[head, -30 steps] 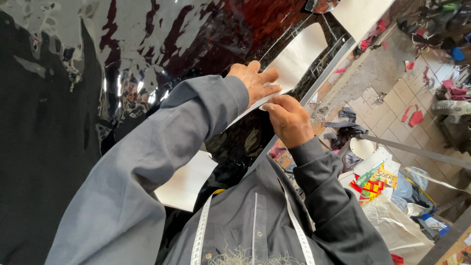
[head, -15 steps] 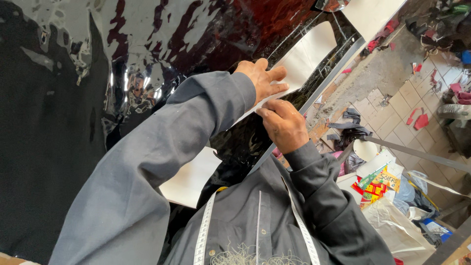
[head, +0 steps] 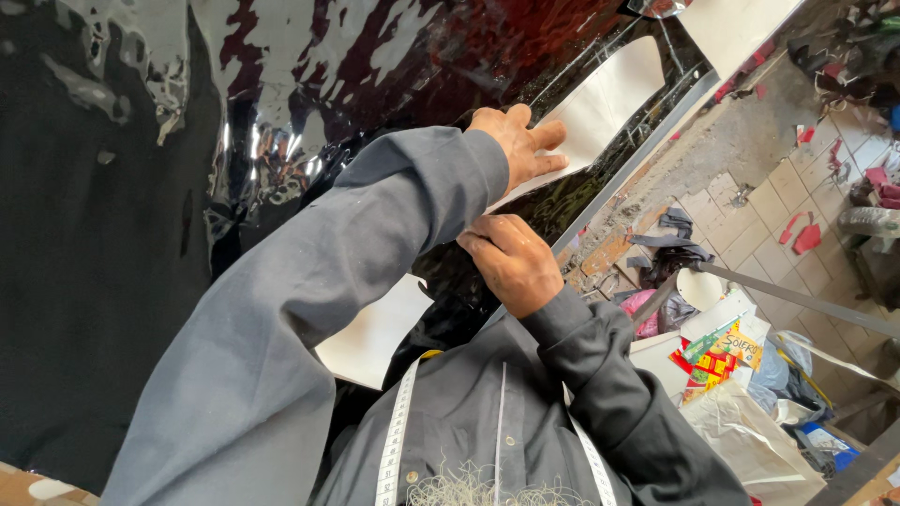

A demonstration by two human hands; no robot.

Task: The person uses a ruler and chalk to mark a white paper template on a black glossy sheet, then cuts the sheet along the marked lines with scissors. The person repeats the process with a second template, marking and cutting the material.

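Head camera footage is filled mostly by a glossy black sheet (head: 281,103), wrinkled and shiny, spread over a work surface; every place below is given relative to this sheet. A white paper pattern piece (head: 609,94) is laid flat on the sheet near its far edge. The left hand (head: 514,142) is pressed down on the near end of this pattern piece, palm down, with the fingers (head: 548,136) spread fairly wide and extended across the paper. The right hand (head: 511,262) is placed just beside it, on the sheet close to the sheet's metal-edged border, with its fingers curled in narrowly; whether anything is pinched in them cannot be told, since the fingertips are hidden under the knuckles. Both arms are covered by grey sleeves (head: 309,309). A second white paper piece (head: 375,333) is seen lying on the sheet nearer the body, partly hidden by the left sleeve. A white measuring tape (head: 394,440) is draped around the neck, hanging down the grey shirt below the sheet's near edge. Off the sheet's right border, a tiled floor (head: 750,225) littered with scraps, colourful printed packaging (head: 717,356) and a pale bag (head: 750,436) is visible.
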